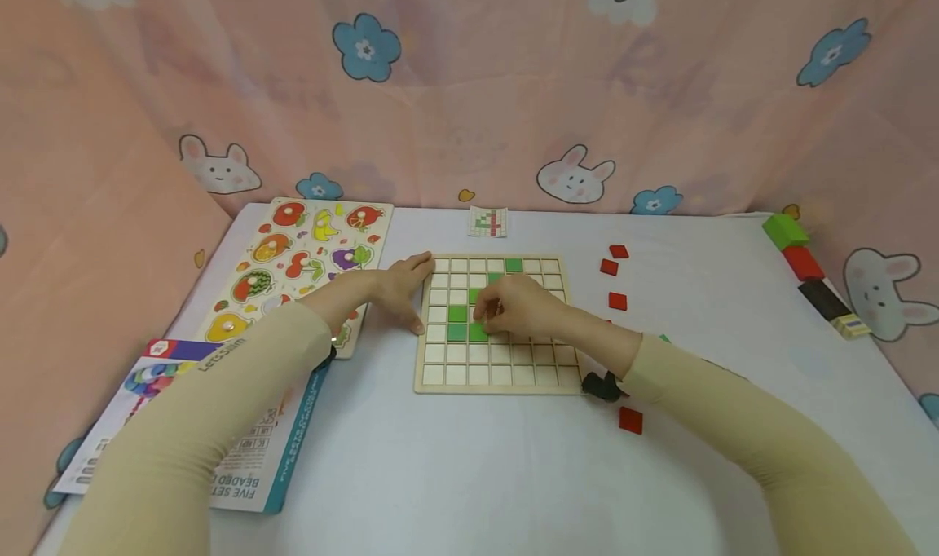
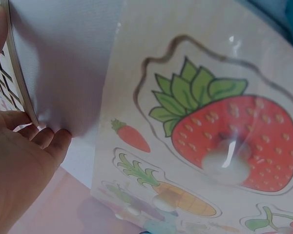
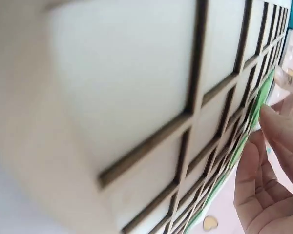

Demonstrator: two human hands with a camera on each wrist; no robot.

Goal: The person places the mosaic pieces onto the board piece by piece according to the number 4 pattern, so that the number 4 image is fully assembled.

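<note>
On the white-covered table lies a square wooden grid board (image 1: 499, 383) with several green tiles (image 1: 457, 314) set in its cells. My right hand (image 1: 522, 305) reaches over the board, thumb and fingertips pinching a green tile low among the others; the fingers mostly hide that tile. In the right wrist view those fingers (image 3: 271, 170) are curled close to a strip of green along the grid. My left hand (image 1: 399, 289) rests at the board's left side, fingers at the far corner and thumb lower down, as the left wrist view also shows.
Several red tiles (image 1: 618, 301) lie scattered right of the board. A small pattern card (image 1: 487, 222) sits behind it. At the left are a fruit puzzle board (image 1: 293, 266) and a box (image 1: 249, 466). Coloured blocks (image 1: 803, 262) line the far right edge.
</note>
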